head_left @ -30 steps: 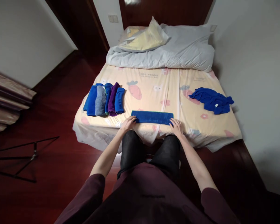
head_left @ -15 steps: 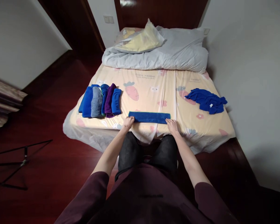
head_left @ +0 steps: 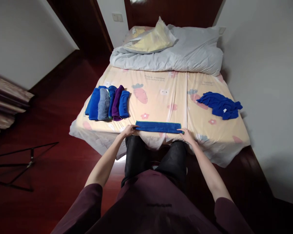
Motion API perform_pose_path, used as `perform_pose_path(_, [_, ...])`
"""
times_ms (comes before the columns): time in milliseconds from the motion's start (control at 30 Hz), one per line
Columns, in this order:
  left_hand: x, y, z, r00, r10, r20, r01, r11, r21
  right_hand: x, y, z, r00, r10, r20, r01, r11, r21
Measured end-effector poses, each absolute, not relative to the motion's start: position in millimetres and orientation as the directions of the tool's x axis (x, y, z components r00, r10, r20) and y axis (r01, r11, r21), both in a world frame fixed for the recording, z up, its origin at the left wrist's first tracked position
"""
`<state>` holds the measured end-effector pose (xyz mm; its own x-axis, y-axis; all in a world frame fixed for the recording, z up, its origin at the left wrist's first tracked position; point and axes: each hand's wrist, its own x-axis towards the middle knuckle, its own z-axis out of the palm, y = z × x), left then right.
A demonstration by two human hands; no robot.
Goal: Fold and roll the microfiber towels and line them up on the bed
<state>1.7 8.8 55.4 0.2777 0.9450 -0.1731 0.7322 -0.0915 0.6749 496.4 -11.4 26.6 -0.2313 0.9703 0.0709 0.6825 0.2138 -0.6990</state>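
A blue towel [head_left: 158, 127] with a thin green edge lies folded into a long narrow strip along the front of the bed. My left hand [head_left: 130, 130] pinches its left end, and my right hand [head_left: 186, 135] pinches the right end at the near corner. To the left sits a row of folded towels: blue ones [head_left: 94, 104], a grey one [head_left: 104, 104] and a purple one [head_left: 117, 103]. A crumpled blue cloth [head_left: 221, 105] with a small white tag lies on the right side of the bed.
The bed [head_left: 171, 94] has a peach cover with carrot prints under a thin clear sheet. At its head are a grey quilt [head_left: 195, 48] and a yellow bagged bundle [head_left: 158, 39]. A black stand's legs [head_left: 29, 164] rest on the floor at left; a curtain [head_left: 7, 100] hangs beyond.
Both hands have shifted slightly outward and nearer my body, now gripping the strip's ends. The towel has moved a little towards me. The whole view has shifted slightly.
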Motion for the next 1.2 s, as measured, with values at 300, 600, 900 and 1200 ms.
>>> perform_pose_path(300, [11, 6, 17, 0.004, 0.989, -0.149, 0.275, 0.142, 0.951, 494, 0, 4, 0.068, 0.995, -0.075, 0.297, -0.092, -0.950])
perform_pose_path(600, [20, -2, 8, -0.147, 0.981, -0.125, 0.210, 0.155, 0.965, 493, -2, -11, 0.131, 0.991, -0.041, 0.256, -0.074, -0.964])
perform_pose_path(900, [22, 3, 3, -0.234, 0.963, -0.135, 0.280, 0.200, 0.939, 483, -2, 0, 0.149, 0.989, 0.007, 0.297, -0.038, -0.954])
perform_pose_path(1200, [17, 10, -6, -0.277, 0.950, -0.145, 0.341, 0.239, 0.909, 474, 1, 3, 0.234, 0.972, 0.012, 0.352, -0.073, -0.933])
